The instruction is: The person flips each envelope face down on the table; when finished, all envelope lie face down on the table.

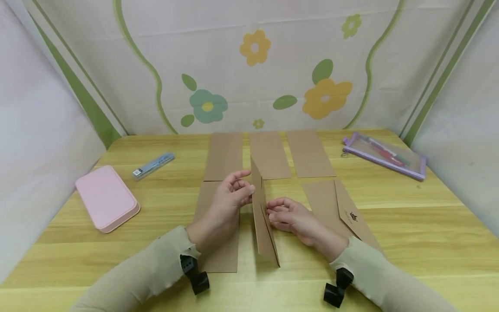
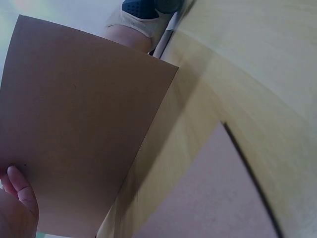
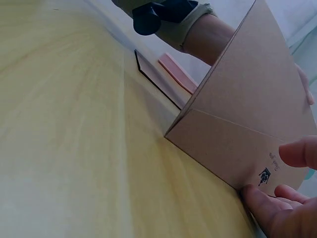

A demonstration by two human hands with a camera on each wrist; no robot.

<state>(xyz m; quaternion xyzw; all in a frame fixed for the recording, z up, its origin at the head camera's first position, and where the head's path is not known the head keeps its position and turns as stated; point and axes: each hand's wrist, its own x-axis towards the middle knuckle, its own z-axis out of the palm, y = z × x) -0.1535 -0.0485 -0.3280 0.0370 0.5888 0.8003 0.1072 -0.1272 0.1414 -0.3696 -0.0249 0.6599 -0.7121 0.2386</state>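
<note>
A brown paper envelope [image 1: 259, 221] stands on edge over the middle of the table, its flap [image 3: 213, 144] facing right and lifted slightly from the body. My left hand [image 1: 228, 199] grips it from the left side, with a thumb [image 2: 24, 191] against the plain face. On the other side, my right hand [image 1: 292, 219] holds the flap near its dark printed mark [image 3: 265, 176], fingers at the flap's edge and thumb in front. Beneath my left arm lies another brown envelope [image 1: 218, 251]. One more, with a printed flap [image 1: 351, 212], lies right of my right hand.
Three brown envelopes lie in a back row: left [image 1: 224, 156], middle [image 1: 270, 156] and right [image 1: 310, 154]. A pink case [image 1: 105, 195] and a small blue clear box [image 1: 153, 166] are at left. A purple-edged zip pouch [image 1: 386, 156] with pens lies back right.
</note>
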